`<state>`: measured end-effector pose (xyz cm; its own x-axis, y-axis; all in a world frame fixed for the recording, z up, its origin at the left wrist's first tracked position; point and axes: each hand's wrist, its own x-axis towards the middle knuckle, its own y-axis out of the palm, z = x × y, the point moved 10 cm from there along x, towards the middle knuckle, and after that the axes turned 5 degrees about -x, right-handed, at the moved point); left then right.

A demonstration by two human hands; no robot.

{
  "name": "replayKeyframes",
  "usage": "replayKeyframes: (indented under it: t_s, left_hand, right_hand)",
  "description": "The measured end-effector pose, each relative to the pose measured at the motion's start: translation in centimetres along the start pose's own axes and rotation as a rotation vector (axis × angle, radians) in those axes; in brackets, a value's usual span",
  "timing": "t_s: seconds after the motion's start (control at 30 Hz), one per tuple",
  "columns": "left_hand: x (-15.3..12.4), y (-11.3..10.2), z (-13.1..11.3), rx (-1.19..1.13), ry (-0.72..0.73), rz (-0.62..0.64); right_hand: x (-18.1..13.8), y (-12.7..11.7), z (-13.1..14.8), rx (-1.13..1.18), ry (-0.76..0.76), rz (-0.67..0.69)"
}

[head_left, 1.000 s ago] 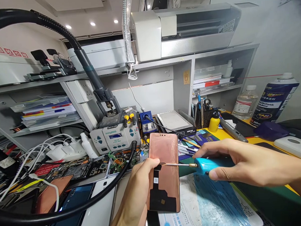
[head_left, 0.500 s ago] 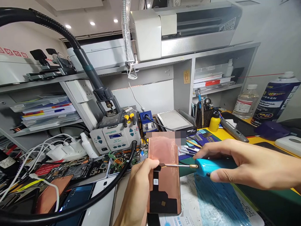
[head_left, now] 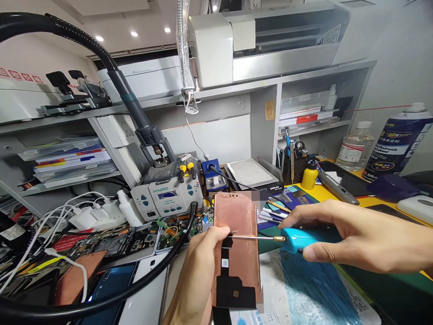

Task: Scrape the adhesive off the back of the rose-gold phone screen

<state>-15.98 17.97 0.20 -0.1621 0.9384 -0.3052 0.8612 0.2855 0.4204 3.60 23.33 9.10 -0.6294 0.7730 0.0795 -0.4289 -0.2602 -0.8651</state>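
Observation:
A phone screen panel (head_left: pixel 241 261) stands nearly upright in front of me, its copper-coloured back towards me. Black flex ribbon and a wider black patch cover its lower part. My left hand (head_left: pixel 202 262) grips the panel by its left edge, thumb lying on the back. In my right hand (head_left: pixel 350 238) is a small blue-handled powered tool (head_left: pixel 300 239) with a thin metal shaft. The shaft crosses the panel horizontally, and its tip lies at the top of the ribbon beside my left thumb. Whether the tip presses on the surface I cannot tell.
Several phones (head_left: pixel 146 297) lie at left under a looping black hose (head_left: pixel 136 303). Behind stands a soldering station (head_left: pixel 168 197). A blue-and-white sheet (head_left: pixel 316 291) covers the mat. A yellow bottle (head_left: pixel 309 174) and a spray can (head_left: pixel 396 142) stand at right.
The tool's tip now lies flatter and slightly higher, closer to my left thumb. Both hands keep nearly the same place and grip; the whole view has shifted slightly.

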Motion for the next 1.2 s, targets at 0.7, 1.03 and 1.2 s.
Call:
replayKeyframes:
  t_s: [0.7, 1.03, 1.2]
  left_hand:
    - [0.3, -0.7, 0.7, -0.019, -0.009, -0.032]
    - [0.4, -1.0, 0.5, -0.010, -0.002, -0.037]
    - [0.3, -0.9, 0.4, -0.005, 0.013, -0.032]
  right_hand:
    - [-0.4, 2.0, -1.3, 0.034, 0.099, 0.169]
    - [-0.3, 2.0, -1.4, 0.029, 0.108, 0.167]
    - [-0.4, 2.0, -1.6, 0.027, 0.119, 0.171]
